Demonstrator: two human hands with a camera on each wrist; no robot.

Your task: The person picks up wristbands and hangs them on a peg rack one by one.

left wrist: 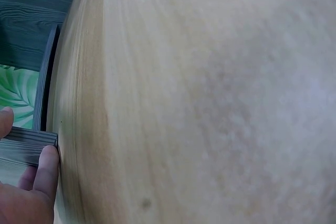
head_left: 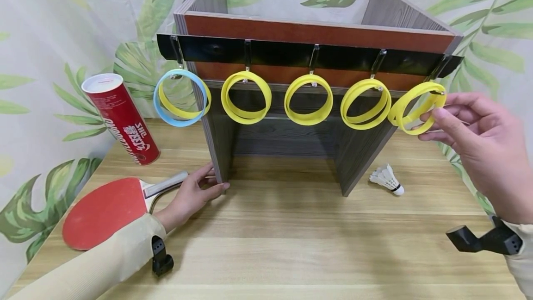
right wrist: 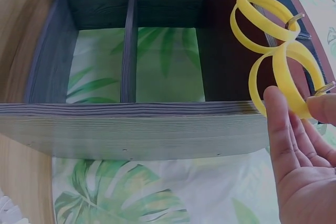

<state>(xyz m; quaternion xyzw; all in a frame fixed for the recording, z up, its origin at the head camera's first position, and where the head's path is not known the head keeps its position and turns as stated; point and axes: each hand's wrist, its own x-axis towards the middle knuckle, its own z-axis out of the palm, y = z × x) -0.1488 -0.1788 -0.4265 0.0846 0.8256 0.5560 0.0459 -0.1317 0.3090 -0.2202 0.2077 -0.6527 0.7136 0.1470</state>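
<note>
A grey wood-grain shelf (head_left: 283, 138) stands on the table, with a black hook rail (head_left: 283, 57) across its reddish-brown front. My left hand (head_left: 193, 193) grips the lower front edge of the shelf's left side panel; the left wrist view shows thumb and fingers on either side of that panel (left wrist: 31, 139). At the rightmost hook, my right hand (head_left: 479, 133) pinches a yellow ring (right wrist: 287, 80) between thumb and fingers. Another yellow ring hangs just behind it. More yellow rings (head_left: 308, 121) hang from the middle hooks. A blue ring (head_left: 156, 101) overlaps a yellow one at the leftmost hook.
A red cylindrical can (head_left: 125, 124) with a white lid stands at the left. In front of it lies a red table tennis paddle (head_left: 104, 212), its handle close to my left hand. A white shuttlecock (head_left: 387, 179) lies right of the shelf. Leaf-patterned cloth hangs behind.
</note>
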